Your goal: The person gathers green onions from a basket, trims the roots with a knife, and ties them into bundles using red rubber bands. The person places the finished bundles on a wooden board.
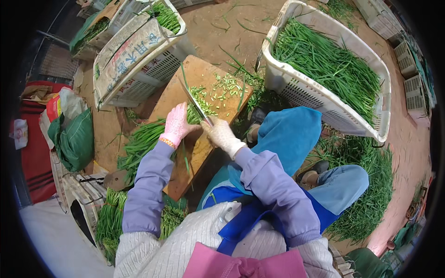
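Note:
My right hand [219, 133], in a pale glove, is closed on the handle of a long knife [197, 104]. The blade crosses the cut ends of a bunch of garlic chives [146, 139] on a wooden board [174, 93]. My left hand [178, 122], in a pink glove, presses on the bunch just left of the blade, its thumb towards the knife. The leafy part of the bunch hangs over the board's left edge. Short cut stem pieces [227, 85] lie scattered beyond the blade.
A white plastic crate [302, 83] of loose green leaves stands at the right. A covered crate [149, 73] is at the upper left. Tied bunches [111, 212] stand at the lower left, near a green bag [78, 142]. Loose greens [368, 194] cover the floor at the right.

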